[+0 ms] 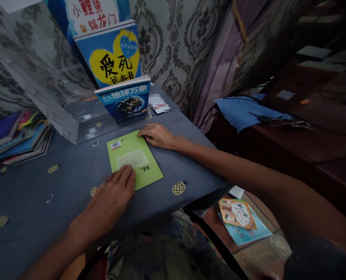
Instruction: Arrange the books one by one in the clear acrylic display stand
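Observation:
A light green booklet (149, 171) with a barcode lies flat on the grey tablecloth (74, 206). My left hand (114, 194) rests over its near left corner, fingers stretched and lying flat. At the far right corner, my right hand (157, 136) touches the edge with its fingertips, the fingers bent a little and the palm low over the cloth. Just beyond the booklet a blue book with a globe (129, 105) stands in a clear stand (70, 128). Behind it are a blue book with a yellow heart (111, 58) and a taller blue book (97, 15).
A pile of books (30, 136) lies at the table's left. Behind the stand is a small card (159, 103). To the right, a blue cloth (243, 111) and scissors (289, 123) lie on a dark red surface. Booklets (240, 217) lie low beside the table.

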`<state>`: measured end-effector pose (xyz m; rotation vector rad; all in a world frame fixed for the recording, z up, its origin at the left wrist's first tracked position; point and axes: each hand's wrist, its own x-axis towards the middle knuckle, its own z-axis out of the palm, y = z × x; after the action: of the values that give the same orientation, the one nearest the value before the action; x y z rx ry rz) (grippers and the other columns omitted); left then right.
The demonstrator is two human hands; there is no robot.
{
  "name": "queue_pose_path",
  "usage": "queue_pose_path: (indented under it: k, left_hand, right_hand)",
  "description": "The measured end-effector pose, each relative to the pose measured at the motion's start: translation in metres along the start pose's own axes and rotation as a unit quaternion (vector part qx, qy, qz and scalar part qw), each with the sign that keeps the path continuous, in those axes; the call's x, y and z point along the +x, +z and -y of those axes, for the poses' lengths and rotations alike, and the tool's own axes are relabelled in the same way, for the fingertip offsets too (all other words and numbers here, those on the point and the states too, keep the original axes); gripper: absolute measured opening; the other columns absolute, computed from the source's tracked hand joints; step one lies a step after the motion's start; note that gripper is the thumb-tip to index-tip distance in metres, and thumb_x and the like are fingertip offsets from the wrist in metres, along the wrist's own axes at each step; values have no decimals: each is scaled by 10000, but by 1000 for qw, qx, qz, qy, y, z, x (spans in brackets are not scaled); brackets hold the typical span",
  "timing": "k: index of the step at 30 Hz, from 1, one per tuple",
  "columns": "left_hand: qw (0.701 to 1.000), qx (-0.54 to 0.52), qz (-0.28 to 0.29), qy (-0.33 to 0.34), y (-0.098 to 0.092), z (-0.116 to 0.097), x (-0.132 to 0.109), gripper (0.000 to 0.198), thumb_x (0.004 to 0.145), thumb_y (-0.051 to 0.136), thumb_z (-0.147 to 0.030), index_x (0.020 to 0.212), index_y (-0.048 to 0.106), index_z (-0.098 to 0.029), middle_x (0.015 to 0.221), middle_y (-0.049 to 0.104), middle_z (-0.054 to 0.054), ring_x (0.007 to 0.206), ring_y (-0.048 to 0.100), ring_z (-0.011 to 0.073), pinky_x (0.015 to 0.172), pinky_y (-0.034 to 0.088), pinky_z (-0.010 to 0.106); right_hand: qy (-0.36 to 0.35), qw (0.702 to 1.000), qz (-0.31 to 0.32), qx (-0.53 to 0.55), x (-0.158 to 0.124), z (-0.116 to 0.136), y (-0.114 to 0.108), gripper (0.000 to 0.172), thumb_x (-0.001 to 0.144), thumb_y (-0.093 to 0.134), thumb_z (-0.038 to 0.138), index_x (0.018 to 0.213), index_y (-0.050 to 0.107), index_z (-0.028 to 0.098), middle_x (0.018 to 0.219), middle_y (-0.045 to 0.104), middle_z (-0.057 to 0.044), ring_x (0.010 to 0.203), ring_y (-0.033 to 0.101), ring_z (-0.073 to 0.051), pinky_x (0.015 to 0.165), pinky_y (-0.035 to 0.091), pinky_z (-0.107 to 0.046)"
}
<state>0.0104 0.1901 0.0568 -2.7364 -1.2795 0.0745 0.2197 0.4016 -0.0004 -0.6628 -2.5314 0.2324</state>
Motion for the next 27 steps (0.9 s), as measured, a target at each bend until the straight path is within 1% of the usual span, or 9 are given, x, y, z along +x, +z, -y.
queue_pose_path:
  k: [3, 7, 10, 12, 14, 18, 21, 24, 27]
  left_hand:
    - [1000, 0, -5, -4, -1, -6, 7, 410, 1003, 403, -142, 1404, 463, -86, 1462, 517, 210, 1381, 481, 322, 1032, 509, 474]
    - [999, 29, -37, -19, 3, -22, 25, 347, 1025, 417, -206, 1295, 546, -31, 1337, 601, 226, 1265, 565, 328, 974, 544, 463]
    - [997, 39, -58, -28, 5, -32, 36, 301, 1027, 434, -213, 1226, 594, -54, 1246, 647, 193, 1169, 605, 302, 930, 560, 436]
    - [997, 44, -64, -25, 4, -36, 40, 266, 1028, 437, -207, 1173, 620, -80, 1188, 668, 165, 1095, 623, 280, 880, 571, 410]
    - [996, 51, -71, -16, 3, -39, 43, 241, 1026, 445, -205, 1120, 640, -99, 1139, 679, 146, 1028, 630, 268, 833, 575, 393]
    - [996, 61, -69, -8, 2, -40, 46, 225, 1025, 447, -199, 1046, 659, -126, 1069, 675, 133, 963, 620, 255, 781, 563, 373]
    - [995, 76, -60, 0, 3, -42, 48, 227, 1021, 439, -169, 1068, 656, -124, 1088, 668, 141, 972, 609, 256, 767, 553, 367]
    - [994, 90, -60, 7, 4, -42, 48, 228, 1017, 442, -156, 1087, 655, -112, 1078, 671, 142, 955, 612, 255, 743, 553, 362]
    - [994, 88, -62, 4, 4, -42, 48, 222, 1012, 453, -151, 1083, 659, -107, 1049, 678, 135, 938, 620, 252, 706, 557, 351]
  right_hand:
    - [-18, 999, -13, 44, -20, 12, -5, 382, 844, 499, -1, 1122, 718, 145, 974, 741, -87, 923, 624, -206, 824, 474, -313]
    - [-47, 993, -22, 107, -60, 41, -16, 423, 824, 467, -23, 1120, 717, 146, 940, 747, -77, 907, 631, -195, 808, 494, -316]
    - [-51, 986, -17, 156, -89, 65, -25, 453, 831, 446, -32, 1141, 708, 170, 939, 745, -65, 898, 638, -175, 791, 512, -302]
    - [-50, 982, -13, 181, -101, 76, -29, 461, 835, 437, -37, 1146, 704, 174, 946, 748, -63, 891, 641, -168, 786, 521, -297]
    - [-40, 979, -12, 197, -106, 83, -32, 472, 819, 435, -43, 1142, 704, 173, 973, 757, -64, 898, 650, -170, 796, 528, -305]
    - [13, 968, -11, 249, -105, 86, -36, 522, 760, 427, -54, 1133, 709, 179, 976, 767, -49, 915, 680, -158, 795, 535, -282]
    - [40, 956, -10, 289, -104, 85, -38, 538, 753, 429, -40, 1172, 699, 162, 979, 766, -57, 909, 700, -148, 780, 536, -259]
    - [59, 954, -13, 294, -105, 85, -38, 547, 753, 440, -22, 1207, 688, 155, 990, 768, -62, 905, 710, -149, 774, 534, -252]
    - [74, 951, -13, 299, -106, 86, -38, 550, 757, 442, -13, 1227, 677, 151, 994, 778, -57, 847, 714, -136, 733, 527, -235]
